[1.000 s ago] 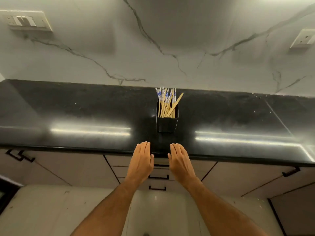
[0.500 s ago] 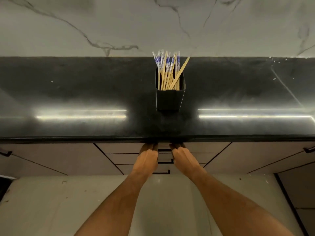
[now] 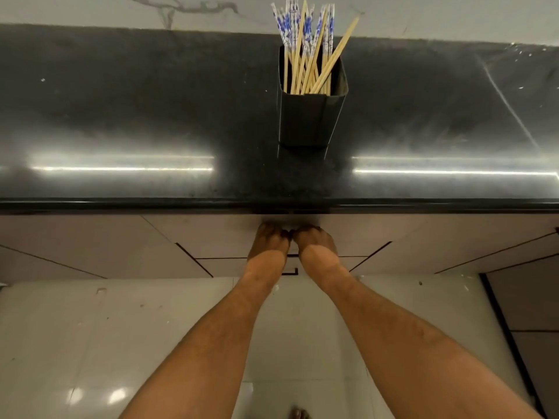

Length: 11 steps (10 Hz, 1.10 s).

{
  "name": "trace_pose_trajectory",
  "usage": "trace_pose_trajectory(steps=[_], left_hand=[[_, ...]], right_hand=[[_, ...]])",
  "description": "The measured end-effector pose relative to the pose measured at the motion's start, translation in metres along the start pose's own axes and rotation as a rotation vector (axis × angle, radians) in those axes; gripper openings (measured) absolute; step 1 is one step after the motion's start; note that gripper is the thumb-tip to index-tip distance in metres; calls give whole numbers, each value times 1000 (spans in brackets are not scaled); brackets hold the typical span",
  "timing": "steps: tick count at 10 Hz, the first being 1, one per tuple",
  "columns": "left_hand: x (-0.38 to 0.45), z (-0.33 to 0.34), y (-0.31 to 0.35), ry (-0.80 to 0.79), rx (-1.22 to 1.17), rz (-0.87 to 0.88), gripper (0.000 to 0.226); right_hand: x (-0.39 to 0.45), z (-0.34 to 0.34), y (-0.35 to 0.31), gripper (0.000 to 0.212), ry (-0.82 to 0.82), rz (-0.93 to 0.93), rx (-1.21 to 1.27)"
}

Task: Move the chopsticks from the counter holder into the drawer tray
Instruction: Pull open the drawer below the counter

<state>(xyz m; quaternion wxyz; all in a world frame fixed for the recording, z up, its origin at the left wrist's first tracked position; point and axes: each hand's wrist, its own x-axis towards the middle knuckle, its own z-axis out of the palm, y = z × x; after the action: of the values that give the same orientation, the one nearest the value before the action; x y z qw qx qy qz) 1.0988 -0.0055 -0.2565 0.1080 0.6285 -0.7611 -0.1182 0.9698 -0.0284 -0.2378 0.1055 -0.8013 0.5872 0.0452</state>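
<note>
Bundle of pale wooden chopsticks with blue-and-white patterned tops [image 3: 308,46] is standing in the black rectangular holder [image 3: 308,119]. One plain stick is leaning out toward the holder's right rim; the rest are sitting roughly upright, fanning a little at the tops. The holder is standing upright on the polished black stone counter [image 3: 121,116], about midway along its visible length, between back edge and front edge, somewhat closer to the back. The white veined marble backsplash [image 3: 151,7] is running along the counter's back edge.

Both bare hands are reaching under the counter's front edge, directly below the holder. Left hand [image 3: 269,240] and right hand [image 3: 314,241] are sitting side by side, touching or nearly so at the knuckles, fingers curling up and out of view under the overhang at the top of the beige top drawer front [image 3: 211,234]. The backs of the hands are facing the camera. Cannot tell how tightly the fingers are closing or exactly what they are gripping; the fingertips are hidden. No chopsticks in either hand.

The drawer front is looking flush with the neighbouring cabinet fronts. A black handle [image 3: 292,271] of a lower drawer is showing between the wrists. Glossy pale tile floor [image 3: 75,343] below.
</note>
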Motion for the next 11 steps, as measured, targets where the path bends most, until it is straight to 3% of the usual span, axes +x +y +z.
trace_pose_trajectory(steps=[1,2,4,8,11], left_hand=[[-18,-3,10,-136,20,-48,14],[-41,-12,15,-178,88,-21,18],[-97,-14,28,-144,32,-23,16],[-211,-6,59,-167,-34,-57,24],[-266,0,69,-224,-8,-13,51]], right_hand=[[-18,2,-6,20,-50,92,121],[-43,-8,-18,15,-11,51,84],[-98,-4,-23,14,-39,-26,67],[-214,24,-43,24,-57,-67,44],[-269,42,-54,32,-86,-91,-16]])
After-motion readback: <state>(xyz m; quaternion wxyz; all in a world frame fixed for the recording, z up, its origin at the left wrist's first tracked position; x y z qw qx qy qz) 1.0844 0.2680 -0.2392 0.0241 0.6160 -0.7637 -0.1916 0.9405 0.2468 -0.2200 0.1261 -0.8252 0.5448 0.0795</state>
